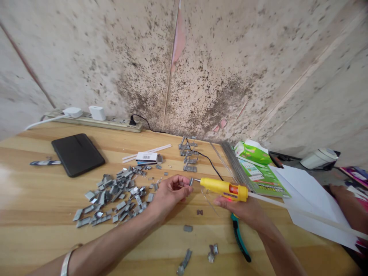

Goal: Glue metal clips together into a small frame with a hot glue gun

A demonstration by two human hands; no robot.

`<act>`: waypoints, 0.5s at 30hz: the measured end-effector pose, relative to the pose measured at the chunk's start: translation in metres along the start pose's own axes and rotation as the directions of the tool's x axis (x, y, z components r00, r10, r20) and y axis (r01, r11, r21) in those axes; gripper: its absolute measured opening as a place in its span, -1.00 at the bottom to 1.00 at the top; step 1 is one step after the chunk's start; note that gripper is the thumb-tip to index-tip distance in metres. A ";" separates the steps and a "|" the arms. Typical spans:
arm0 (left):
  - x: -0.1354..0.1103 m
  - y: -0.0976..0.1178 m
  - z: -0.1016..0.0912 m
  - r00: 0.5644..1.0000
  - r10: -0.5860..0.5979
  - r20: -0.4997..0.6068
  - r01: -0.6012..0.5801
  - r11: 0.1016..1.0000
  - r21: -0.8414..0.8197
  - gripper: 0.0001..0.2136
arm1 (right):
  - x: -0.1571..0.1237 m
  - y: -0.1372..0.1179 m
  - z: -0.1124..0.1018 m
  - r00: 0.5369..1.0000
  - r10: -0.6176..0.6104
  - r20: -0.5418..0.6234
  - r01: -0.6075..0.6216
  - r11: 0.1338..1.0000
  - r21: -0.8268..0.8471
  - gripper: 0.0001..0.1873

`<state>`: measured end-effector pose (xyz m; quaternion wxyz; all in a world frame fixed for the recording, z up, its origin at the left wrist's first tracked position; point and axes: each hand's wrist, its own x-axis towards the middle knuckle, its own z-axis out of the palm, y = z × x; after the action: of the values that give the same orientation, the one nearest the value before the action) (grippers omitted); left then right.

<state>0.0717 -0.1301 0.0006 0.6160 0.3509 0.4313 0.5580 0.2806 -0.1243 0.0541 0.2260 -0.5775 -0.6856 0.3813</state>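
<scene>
The left hand [174,189] pinches a metal piece [191,181] by the tip of a yellow glue gun [214,184]; the right hand [241,208] grips it; loose clips [120,206] lie left on the counter [40,203].

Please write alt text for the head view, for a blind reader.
A right hand holds a yellow glue gun, nozzle pointed at a small grey piece in the left hand. Grey metal pieces lie heaped on the wooden table before a stained wall.
</scene>
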 end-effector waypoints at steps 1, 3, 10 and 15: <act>0.000 0.000 0.000 1.000 0.001 -0.002 -0.001 1.000 0.001 -0.69 | 0.000 -0.001 0.000 1.000 -0.001 0.007 0.001 1.000 0.006 -0.75; -0.001 0.001 0.001 1.000 0.007 -0.004 -0.007 1.000 0.003 -0.69 | 0.000 -0.002 0.001 1.000 -0.016 0.014 0.016 1.000 0.011 -0.74; -0.001 0.002 0.002 1.000 0.007 -0.013 -0.007 1.000 -0.002 -0.69 | 0.000 -0.005 0.002 1.000 -0.026 0.007 0.026 0.999 -0.031 -0.71; 0.000 0.002 0.001 1.000 0.012 -0.011 -0.012 1.000 0.010 -0.71 | 0.000 -0.005 0.001 0.999 -0.032 0.018 0.032 0.999 -0.035 -0.72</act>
<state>0.0715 -0.1302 0.0029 0.6085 0.3533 0.4355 0.5615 0.2763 -0.1246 0.0575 0.2159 -0.5671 -0.7032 0.3704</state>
